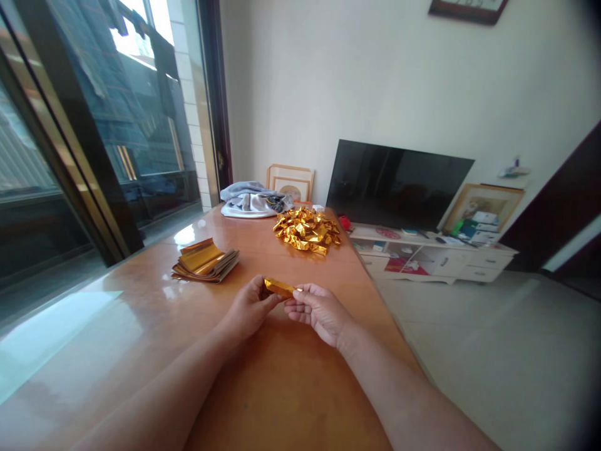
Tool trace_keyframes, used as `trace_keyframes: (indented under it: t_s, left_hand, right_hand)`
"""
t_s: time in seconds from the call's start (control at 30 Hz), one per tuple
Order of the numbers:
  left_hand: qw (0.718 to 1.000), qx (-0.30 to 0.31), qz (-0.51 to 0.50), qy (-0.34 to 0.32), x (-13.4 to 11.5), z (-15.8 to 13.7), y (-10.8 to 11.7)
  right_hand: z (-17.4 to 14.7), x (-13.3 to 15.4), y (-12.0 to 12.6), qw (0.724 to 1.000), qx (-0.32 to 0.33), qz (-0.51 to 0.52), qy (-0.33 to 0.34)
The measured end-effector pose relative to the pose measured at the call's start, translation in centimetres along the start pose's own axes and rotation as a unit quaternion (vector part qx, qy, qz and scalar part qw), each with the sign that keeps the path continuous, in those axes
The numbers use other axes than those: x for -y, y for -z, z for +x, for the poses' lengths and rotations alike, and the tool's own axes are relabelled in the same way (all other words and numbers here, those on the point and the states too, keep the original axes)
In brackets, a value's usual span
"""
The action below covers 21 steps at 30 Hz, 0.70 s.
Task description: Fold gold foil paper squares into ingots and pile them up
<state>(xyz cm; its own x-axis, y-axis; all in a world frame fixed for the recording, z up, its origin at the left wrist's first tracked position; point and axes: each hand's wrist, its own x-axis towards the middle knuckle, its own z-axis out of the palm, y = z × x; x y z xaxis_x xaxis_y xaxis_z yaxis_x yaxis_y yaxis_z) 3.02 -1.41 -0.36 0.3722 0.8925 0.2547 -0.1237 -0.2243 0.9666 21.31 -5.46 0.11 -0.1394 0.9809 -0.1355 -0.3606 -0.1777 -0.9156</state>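
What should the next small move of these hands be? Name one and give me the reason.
Probably pinch and firm the near-right end of the folded gold piece with the right hand: its thumb and fingers are already at that end, while the left hand steadies the other. Similar-looking folded pieces lie in the gold pile beyond.

Daylight from the window at left glares on the surface; edges stretch, right corners darken, detail is soft.
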Motion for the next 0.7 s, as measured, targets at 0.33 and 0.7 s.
trace_keyframes:
  t_s: [0.33,0.7]
  left_hand:
    - [0.999,-0.012,-0.022,0.034,-0.2,-0.1,0.1]
    - [0.998,-0.002,-0.023,0.059,-0.9,-0.4,-0.4]
  right_hand:
    - [0.1,-0.4,-0.4,0.968,-0.053,-0.210,0.124]
    - [0.5,-1.1,-0.1,0.905,-0.085,-0.352,0.225]
